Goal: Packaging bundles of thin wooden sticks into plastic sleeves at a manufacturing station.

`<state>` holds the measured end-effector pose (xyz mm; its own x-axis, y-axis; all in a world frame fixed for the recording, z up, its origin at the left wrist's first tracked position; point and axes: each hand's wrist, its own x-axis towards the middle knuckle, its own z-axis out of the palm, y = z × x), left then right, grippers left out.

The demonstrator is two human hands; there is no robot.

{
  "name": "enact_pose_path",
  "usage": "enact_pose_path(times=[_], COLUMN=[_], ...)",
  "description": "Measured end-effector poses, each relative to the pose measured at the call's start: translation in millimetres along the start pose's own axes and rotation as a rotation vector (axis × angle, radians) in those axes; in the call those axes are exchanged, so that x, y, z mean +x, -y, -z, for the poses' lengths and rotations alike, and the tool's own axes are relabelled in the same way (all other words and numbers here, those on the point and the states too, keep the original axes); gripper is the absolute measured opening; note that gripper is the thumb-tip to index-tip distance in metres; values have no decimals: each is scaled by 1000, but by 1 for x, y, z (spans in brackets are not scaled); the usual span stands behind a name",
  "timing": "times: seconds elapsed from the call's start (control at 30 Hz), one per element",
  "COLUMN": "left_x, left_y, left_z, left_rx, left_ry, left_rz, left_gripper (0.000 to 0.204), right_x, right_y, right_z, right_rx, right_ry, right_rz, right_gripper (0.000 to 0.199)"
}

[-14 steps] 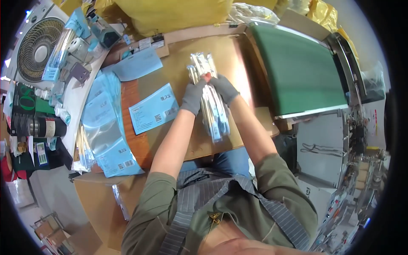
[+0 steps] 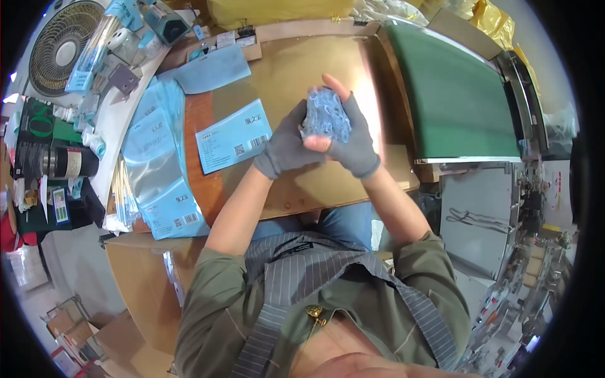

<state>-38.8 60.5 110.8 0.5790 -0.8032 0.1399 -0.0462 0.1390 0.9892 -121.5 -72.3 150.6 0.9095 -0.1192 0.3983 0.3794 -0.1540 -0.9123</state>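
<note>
Dark print [image 2: 253, 119] and barcodes [image 2: 258, 141] on blue pouches [image 2: 220, 142], lettering [image 2: 41, 123] on dark box [image 2: 29, 150]

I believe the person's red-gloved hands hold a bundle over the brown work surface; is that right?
Only the colour is wrong: the head view shows the grey-gloved left hand and right hand holding the bundle over the brown work surface.

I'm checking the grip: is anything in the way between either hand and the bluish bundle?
Nothing separate is visible: the left hand and right hand cup the bundle from both sides, only their grey gloves between.
</note>
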Motion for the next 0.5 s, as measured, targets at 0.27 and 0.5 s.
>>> enact_pose_path(times=[0.27,0.5], left_x=[-110,-134], left_y=[17,27], left_z=[-62,81], left_rx=[-992,1505], left_ry=[163,-134], left_rz=[339,-352], left_gripper=[51,38], right_x=[-44,-93], right_y=[19,6], right_z=[-16,-32], right_rx=[660,853], right_ry=[388,100], right_rz=[-613,-628], right_gripper=[42,23])
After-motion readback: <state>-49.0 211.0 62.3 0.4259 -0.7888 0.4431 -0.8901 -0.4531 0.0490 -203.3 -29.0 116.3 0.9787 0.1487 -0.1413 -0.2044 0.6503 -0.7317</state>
